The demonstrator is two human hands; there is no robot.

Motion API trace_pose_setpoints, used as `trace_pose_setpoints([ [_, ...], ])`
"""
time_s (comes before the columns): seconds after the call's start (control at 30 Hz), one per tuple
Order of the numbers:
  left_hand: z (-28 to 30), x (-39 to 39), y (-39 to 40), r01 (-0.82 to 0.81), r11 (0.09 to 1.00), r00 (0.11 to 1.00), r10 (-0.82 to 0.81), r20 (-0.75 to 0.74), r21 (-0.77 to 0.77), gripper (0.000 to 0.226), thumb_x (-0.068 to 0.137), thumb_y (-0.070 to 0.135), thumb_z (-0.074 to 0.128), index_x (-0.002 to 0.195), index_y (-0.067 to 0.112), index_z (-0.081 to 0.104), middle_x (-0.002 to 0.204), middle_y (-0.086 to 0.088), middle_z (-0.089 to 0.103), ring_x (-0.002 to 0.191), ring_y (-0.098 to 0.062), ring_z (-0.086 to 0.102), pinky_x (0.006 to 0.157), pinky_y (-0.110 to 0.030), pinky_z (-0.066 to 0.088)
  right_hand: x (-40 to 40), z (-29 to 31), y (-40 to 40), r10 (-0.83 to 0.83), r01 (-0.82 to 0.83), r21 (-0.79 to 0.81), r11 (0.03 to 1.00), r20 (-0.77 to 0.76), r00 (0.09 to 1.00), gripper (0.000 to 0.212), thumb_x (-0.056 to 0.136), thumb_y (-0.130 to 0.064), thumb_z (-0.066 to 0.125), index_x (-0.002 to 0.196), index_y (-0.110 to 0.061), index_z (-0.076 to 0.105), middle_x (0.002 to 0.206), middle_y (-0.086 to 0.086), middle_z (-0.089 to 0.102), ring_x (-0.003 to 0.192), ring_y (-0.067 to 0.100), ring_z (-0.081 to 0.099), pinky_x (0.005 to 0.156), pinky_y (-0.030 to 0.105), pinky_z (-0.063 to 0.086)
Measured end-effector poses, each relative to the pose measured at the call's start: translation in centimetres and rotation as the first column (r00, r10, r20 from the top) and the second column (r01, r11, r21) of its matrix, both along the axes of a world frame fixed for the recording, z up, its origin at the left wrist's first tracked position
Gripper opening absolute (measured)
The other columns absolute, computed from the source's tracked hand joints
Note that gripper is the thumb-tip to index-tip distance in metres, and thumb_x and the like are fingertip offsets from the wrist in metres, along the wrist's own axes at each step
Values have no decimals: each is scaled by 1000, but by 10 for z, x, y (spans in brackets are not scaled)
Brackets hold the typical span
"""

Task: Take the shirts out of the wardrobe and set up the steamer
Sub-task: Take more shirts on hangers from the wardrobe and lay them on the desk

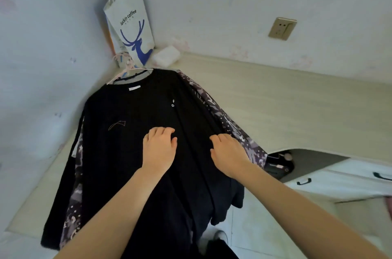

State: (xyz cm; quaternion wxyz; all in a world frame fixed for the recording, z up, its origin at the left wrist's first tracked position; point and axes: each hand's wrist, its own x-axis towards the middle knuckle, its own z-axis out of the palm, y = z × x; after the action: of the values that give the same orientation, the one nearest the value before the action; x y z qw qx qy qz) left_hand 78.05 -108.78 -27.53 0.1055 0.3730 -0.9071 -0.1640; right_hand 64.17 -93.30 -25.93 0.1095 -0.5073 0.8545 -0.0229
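Note:
A black long-sleeved shirt (127, 142) lies spread over the corner of a pale wooden desk (275, 110), still on a pink hanger (125, 71). Under it lies a purple patterned shirt (222, 118), whose edge shows along both sides. My left hand (159, 148) rests palm down on the middle of the black shirt, fingers curled. My right hand (229, 152) presses on the black shirt's right part, fingertips bent into the fabric near the patterned edge. No steamer is in view.
A white paper coffee bag (131, 25) with a blue deer stands in the wall corner, a white packet (166, 56) beside it. A wall socket (282, 28) sits at the upper right. White drawers (339, 182) and a dark bag (280, 165) are under the desk.

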Motion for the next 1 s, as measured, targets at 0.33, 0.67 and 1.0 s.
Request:
trace_pose_setpoints([
  [0.33,2,-13,129,353,925,935,-353,20,-142,23,87,22,63,109,17,67,103,3,68,109,-21,57,90,-38,49,35,-13,142,-271,270,24,963,30,962,30,95,-21,44,123,-14,49,121,6,57,116,26,49,100,34,38],
  [0.67,-7,-21,327,685,727,728,-684,33,-53,30,85,20,65,115,16,64,106,4,66,104,-21,58,86,-35,51,89,-1,340,-556,556,-67,829,13,831,37,89,-25,62,120,-6,59,116,11,64,118,31,56,100,37,44],
  [1.0,-22,9,545,915,402,403,-915,23,-33,36,87,21,62,123,15,61,119,2,64,114,-19,57,97,-34,46,176,-15,556,-820,811,-133,570,-27,572,47,73,-26,78,113,-7,65,107,6,70,113,30,63,94,38,51],
])
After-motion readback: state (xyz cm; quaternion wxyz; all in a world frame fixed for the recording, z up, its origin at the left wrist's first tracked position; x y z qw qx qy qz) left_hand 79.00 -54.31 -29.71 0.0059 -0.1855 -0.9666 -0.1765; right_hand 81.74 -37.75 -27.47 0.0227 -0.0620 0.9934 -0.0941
